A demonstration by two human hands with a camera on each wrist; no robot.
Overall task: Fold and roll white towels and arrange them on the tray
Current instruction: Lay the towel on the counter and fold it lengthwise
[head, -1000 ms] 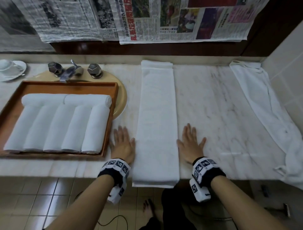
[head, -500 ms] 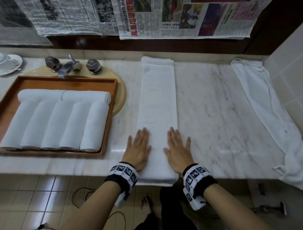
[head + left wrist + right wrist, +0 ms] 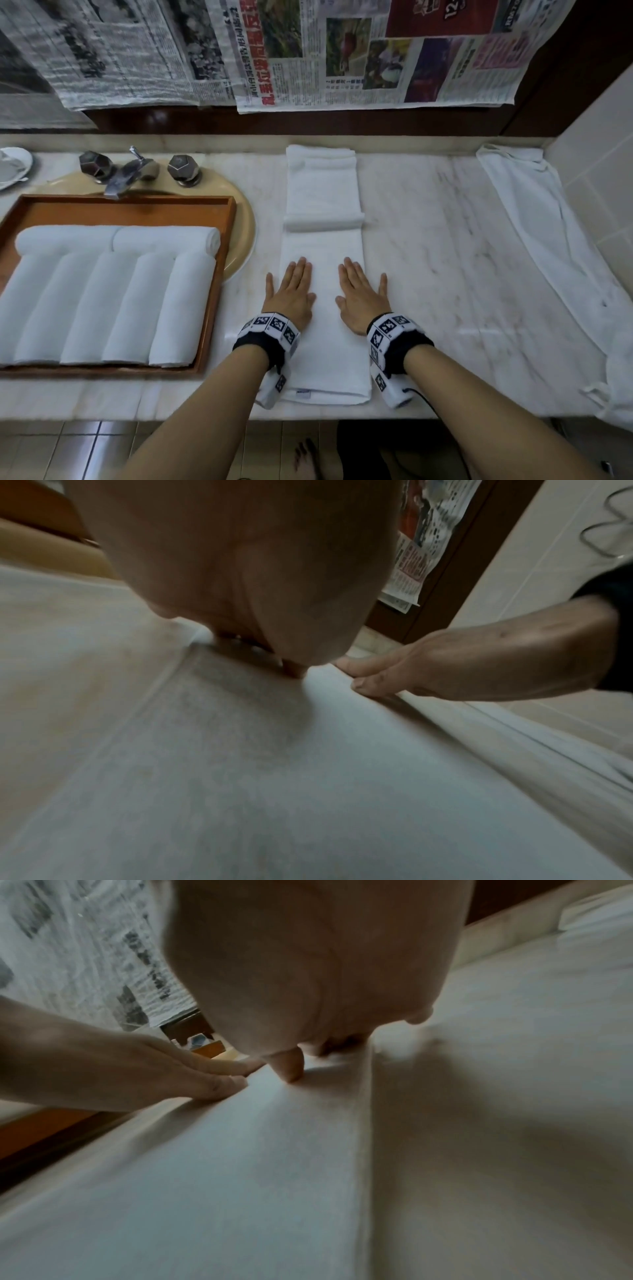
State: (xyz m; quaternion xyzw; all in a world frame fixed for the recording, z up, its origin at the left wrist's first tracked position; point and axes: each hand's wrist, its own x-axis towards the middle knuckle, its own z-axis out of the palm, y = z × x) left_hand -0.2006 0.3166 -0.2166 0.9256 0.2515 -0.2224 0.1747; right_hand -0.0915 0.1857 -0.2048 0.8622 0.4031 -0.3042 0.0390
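A long folded white towel lies lengthwise on the marble counter, with a raised crease across it further back. My left hand and right hand both press flat on the towel, fingers straight, side by side. The left wrist view shows the towel under my palm and the right hand beside it. The right wrist view shows the towel and the left hand. A wooden tray at the left holds several rolled white towels.
A loose white cloth lies along the right side of the counter by the tiled wall. A faucet and beige sink rim sit behind the tray. A white saucer stands far left. Newspapers hang on the wall.
Both hands moved from the counter beside the towel onto it and slid forward along it. A raised crease now shows across the towel's far half.
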